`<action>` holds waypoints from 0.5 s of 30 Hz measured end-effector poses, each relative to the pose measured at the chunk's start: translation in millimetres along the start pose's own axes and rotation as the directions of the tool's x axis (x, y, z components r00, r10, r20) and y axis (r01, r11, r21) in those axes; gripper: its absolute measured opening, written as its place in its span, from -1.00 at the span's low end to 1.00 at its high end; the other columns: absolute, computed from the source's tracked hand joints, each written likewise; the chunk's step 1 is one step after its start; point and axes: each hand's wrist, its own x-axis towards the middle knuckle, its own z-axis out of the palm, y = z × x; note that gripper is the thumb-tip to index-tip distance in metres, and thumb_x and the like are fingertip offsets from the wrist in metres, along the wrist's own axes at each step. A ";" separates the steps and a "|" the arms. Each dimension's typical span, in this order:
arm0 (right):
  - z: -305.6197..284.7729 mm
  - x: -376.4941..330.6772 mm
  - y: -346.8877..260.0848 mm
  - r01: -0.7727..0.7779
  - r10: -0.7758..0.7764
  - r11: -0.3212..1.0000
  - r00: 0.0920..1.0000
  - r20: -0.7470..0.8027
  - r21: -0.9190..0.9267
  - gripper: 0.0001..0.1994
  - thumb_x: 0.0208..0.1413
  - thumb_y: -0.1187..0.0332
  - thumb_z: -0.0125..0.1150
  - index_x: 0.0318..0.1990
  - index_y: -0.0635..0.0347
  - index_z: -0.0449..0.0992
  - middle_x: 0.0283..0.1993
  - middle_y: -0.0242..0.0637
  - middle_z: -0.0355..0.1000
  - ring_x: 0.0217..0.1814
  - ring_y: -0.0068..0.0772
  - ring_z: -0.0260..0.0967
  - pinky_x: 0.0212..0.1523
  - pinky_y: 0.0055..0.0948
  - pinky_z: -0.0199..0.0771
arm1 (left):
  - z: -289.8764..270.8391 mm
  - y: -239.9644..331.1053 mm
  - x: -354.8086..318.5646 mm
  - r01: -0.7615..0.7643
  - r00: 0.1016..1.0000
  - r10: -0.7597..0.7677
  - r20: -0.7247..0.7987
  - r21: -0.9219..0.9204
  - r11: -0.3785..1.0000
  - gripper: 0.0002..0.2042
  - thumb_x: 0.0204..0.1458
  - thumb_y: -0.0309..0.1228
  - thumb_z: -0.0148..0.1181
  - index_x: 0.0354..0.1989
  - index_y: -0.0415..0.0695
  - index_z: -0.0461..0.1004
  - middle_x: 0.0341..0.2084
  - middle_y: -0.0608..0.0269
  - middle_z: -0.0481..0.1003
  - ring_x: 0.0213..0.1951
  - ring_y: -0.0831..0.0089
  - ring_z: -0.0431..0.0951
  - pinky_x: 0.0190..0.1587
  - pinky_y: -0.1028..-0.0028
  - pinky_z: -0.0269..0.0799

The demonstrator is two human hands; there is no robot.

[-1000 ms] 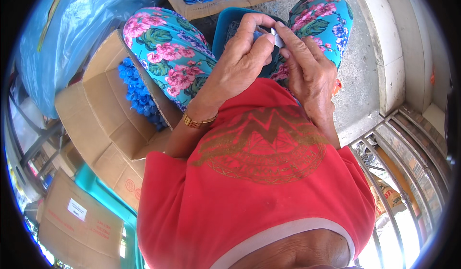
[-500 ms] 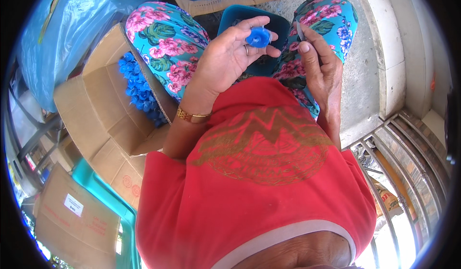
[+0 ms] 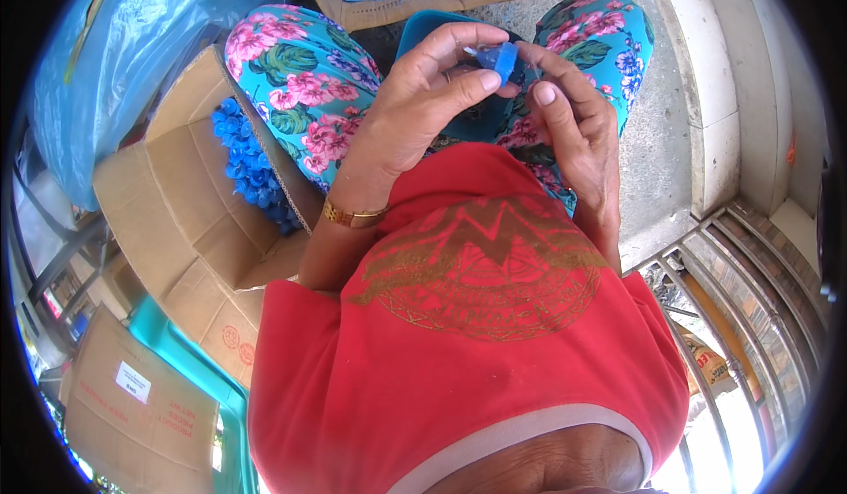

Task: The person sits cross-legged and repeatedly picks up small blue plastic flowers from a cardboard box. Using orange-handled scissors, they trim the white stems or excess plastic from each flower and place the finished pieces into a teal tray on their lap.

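Note:
Pinched between the thumb and fingers of my left hand (image 3: pixel 416 97) is a small blue plastic cap (image 3: pixel 505 60), turned so its rim faces right, with a thin bit sticking out on its left side. Close against its right side is my right hand (image 3: pixel 578 128), closed on a small knife blade (image 3: pixel 535 76) that is mostly hidden by the fingers. The right forefinger reaches to the cap's edge. Below both hands, between my knees, stands a dark teal tub (image 3: pixel 476 125); its contents are too dim to make out.
An open cardboard box (image 3: pixel 168 176) at the left holds several blue plastic pieces (image 3: pixel 251 163). Another box (image 3: pixel 397 13) of similar pieces is at the far side. Blue plastic sheeting (image 3: pixel 132 71) hangs at the left, metal railing (image 3: pixel 750 309) stands at the right.
My left hand has turned the cap from face-up to edge-on and shifted it slightly right. My right hand has come in left with the blade, up to the cap.

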 end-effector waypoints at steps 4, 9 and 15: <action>7.1 4.6 12.1 0.160 -0.159 0.987 0.987 -0.025 0.022 -0.66 0.08 0.33 0.22 -0.01 0.26 0.42 -0.40 -0.43 0.39 -0.43 -0.72 0.21 -0.44 -0.70 0.21 | 5.3 3.5 0.8 -0.029 0.999 0.035 -0.040 0.123 0.992 -0.77 0.05 -0.45 0.18 -0.15 -0.26 0.40 -0.32 0.26 0.47 -0.28 0.55 0.47 -0.15 0.56 0.39; 8.1 5.3 3.7 0.034 -0.030 0.959 0.999 -0.017 0.281 -0.67 0.04 0.43 0.22 -0.02 0.28 0.39 -0.38 -0.43 0.40 -0.45 -0.76 0.19 -0.49 -0.75 0.15 | 1.3 7.4 -0.5 0.031 0.998 -0.021 -0.060 0.167 0.986 -0.89 0.06 -0.43 0.18 -0.36 -0.21 0.44 -0.45 0.29 0.48 -0.40 0.62 0.46 -0.29 0.63 0.39; -28.7 27.4 14.8 0.049 0.029 0.793 0.992 -0.119 0.607 -0.82 0.14 0.29 0.09 -0.30 0.22 0.35 -0.57 -0.45 0.20 -0.67 -0.63 0.07 -0.65 -0.61 0.07 | -14.0 -14.2 0.1 -0.196 0.980 0.112 0.162 0.837 0.511 -0.80 -0.01 -0.47 0.19 -0.18 -0.14 0.48 -0.23 0.05 0.45 -0.28 0.32 0.50 -0.20 0.42 0.42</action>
